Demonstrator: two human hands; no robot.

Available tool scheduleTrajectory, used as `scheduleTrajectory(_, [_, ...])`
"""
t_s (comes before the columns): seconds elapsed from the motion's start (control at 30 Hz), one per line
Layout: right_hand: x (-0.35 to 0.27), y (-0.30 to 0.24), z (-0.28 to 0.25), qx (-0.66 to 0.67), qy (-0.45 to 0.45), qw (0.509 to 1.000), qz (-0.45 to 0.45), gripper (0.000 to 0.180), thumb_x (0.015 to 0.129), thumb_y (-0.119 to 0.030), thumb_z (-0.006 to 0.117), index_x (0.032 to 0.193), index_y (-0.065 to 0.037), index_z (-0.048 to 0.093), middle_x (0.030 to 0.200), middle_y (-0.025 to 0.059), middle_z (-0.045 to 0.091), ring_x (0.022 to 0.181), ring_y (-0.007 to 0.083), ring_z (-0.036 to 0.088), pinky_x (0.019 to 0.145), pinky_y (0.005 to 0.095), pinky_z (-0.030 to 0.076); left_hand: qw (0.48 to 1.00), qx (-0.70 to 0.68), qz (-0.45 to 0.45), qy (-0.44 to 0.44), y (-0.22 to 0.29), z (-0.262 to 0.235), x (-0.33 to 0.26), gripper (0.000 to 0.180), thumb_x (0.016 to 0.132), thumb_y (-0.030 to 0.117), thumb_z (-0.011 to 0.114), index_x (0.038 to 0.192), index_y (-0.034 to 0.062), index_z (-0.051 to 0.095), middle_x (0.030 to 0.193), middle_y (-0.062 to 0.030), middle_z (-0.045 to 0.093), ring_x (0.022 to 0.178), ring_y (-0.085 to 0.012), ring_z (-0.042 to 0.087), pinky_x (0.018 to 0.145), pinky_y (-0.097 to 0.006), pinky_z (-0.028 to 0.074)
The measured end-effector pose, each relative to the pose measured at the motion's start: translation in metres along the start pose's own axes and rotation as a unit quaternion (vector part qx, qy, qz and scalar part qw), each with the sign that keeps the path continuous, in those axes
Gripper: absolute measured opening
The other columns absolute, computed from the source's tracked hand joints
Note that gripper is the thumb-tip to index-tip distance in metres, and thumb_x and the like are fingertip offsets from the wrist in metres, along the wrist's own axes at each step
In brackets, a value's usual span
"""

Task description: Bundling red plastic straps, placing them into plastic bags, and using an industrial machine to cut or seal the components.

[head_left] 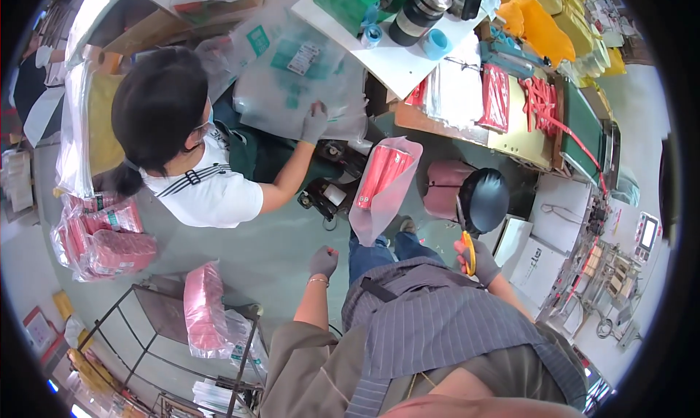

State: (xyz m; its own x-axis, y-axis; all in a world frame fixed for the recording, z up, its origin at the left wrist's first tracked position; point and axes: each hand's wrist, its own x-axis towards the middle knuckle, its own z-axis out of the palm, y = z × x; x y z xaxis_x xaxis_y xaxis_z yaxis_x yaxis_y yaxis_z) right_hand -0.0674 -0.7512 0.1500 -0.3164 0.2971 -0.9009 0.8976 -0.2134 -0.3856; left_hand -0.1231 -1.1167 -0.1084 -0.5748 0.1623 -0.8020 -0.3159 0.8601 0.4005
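Seen from above, a person in a grey pinstriped apron stands on a smooth grey-green floor (277, 250), both hands in dark knit gloves. The right hand (477, 261) is clenched around the orange plastic handles of a pair of scissors (465, 239), whose thin metal blades rise up and away from the fingers toward a round, glossy black stool seat (487, 198). The left hand (323, 261), with a thin bracelet at the wrist, is curled into a loose fist with the fingers grasping nothing that can be seen. Between the two hands and a little beyond the fingertips hangs a long, limp, translucent plastic bag (383, 192) with a bundle of slim red packets (384, 172) in its upper part; neither hand touches it, and what holds it up cannot be told.

Further out from the left fingers, a seated co-worker in a white shirt presses a gloved hand (315, 123) flat on a large, crinkled clear plastic bag (299, 83). Beyond the right fingers a brown counter (521, 137) carries more flat red packets (496, 96) and white sheets. Near the left elbow, a black wire rack (157, 323) bears soft pink packages wrapped in film
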Motion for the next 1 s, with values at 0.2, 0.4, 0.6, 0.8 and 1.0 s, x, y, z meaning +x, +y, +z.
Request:
scheduleTrajectory(0.2, [-0.003, 0.0, -0.002, -0.009, 0.002, 1.0, -0.005, 0.027, 0.087, -0.029, 0.061, 0.088, -0.003, 0.052, 0.059, 0.0, 0.047, 0.043, 0.0082, 0.045, 0.041, 0.0223, 0.037, 1.0, -0.01, 0.021, -0.005, 0.035, -0.016, 0.005, 0.028, 0.079, 0.034, 0.061, 0.093, 0.0092, 0.062, 0.089, -0.0142, 0.065, 0.087, -0.0333, 0.061, 0.074, -0.04, 0.048])
scheduleTrajectory(0.4, [-0.009, 0.009, -0.006, 0.017, 0.01, 1.0, -0.011, 0.028, 0.087, -0.03, 0.062, 0.087, -0.004, 0.052, 0.06, -0.0005, 0.047, 0.044, 0.0075, 0.045, 0.041, 0.0219, 0.038, 0.999, 0.011, 0.036, -0.019, 0.05, -0.016, 0.002, 0.027, 0.079, 0.03, 0.06, 0.09, 0.0052, 0.063, 0.087, -0.0157, 0.065, 0.084, -0.0322, 0.062, 0.074, -0.039, 0.048])
scheduleTrajectory(0.6, [-0.015, 0.022, -0.005, 0.021, 0.021, 0.999, -0.014, 0.029, 0.087, -0.031, 0.062, 0.088, -0.003, 0.053, 0.06, -0.001, 0.048, 0.044, 0.0069, 0.046, 0.042, 0.0214, 0.037, 0.998, 0.047, 0.036, -0.034, 0.036, -0.013, 0.02, 0.028, 0.078, 0.033, 0.061, 0.092, 0.0094, 0.063, 0.092, -0.0143, 0.065, 0.09, -0.0329, 0.06, 0.076, -0.04, 0.048])
scheduleTrajectory(0.8, [-0.019, 0.04, -0.004, -0.025, 0.025, 0.999, -0.031, 0.03, 0.086, -0.032, 0.062, 0.086, -0.003, 0.052, 0.06, -0.0007, 0.049, 0.044, 0.0069, 0.046, 0.042, 0.0216, 0.037, 0.996, 0.059, 0.052, -0.036, 0.043, -0.02, 0.026, 0.029, 0.079, 0.035, 0.06, 0.094, 0.0108, 0.064, 0.093, -0.0141, 0.065, 0.09, -0.0318, 0.061, 0.077, -0.041, 0.048])
scheduleTrajectory(1.0, [-0.022, 0.048, -0.002, -0.025, 0.027, 0.999, -0.028, 0.029, 0.086, -0.031, 0.062, 0.083, -0.004, 0.051, 0.058, -0.0009, 0.048, 0.043, 0.0074, 0.046, 0.042, 0.0218, 0.037, 0.995, 0.078, 0.055, -0.043, 0.049, -0.019, 0.024, 0.029, 0.078, 0.034, 0.061, 0.094, 0.0107, 0.064, 0.092, -0.0136, 0.065, 0.09, -0.0313, 0.061, 0.077, -0.04, 0.048])
